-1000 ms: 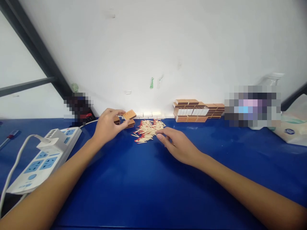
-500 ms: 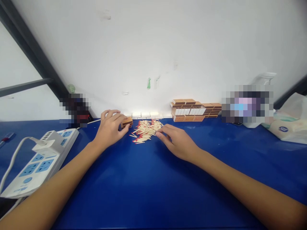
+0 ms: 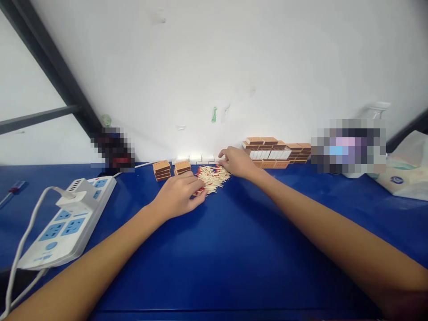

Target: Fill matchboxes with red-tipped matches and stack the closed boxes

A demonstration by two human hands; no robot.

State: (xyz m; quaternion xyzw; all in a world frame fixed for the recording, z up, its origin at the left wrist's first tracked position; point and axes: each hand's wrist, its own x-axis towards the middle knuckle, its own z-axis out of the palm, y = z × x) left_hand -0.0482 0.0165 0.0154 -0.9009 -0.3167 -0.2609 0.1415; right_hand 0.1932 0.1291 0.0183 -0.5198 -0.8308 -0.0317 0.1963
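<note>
A loose heap of red-tipped matches (image 3: 214, 179) lies on the blue table near the wall. At the heap's left side, my left hand (image 3: 182, 194) has its thumb and fingers apart, fingertips at the matches; whether any are pinched I cannot make out. My right hand (image 3: 238, 161) is at the heap's back right edge, index finger and thumb curved and apart, by the end of a row of white matchbox trays (image 3: 195, 158). Behind my left hand are a small stack of matchboxes (image 3: 182, 167) and another matchbox stack (image 3: 162, 170).
A wall of stacked matchboxes (image 3: 267, 164) stands at the back right. A white power strip (image 3: 78, 227) with a plugged-in adapter and cable lies at left, a screwdriver (image 3: 15, 189) beyond it. A tissue pack (image 3: 401, 176) sits far right.
My left hand has moved from the matchboxes right and nearer, to the matches, uncovering two stacks. My right hand has moved back from the heap's right side towards the white trays. The view has shifted slightly.
</note>
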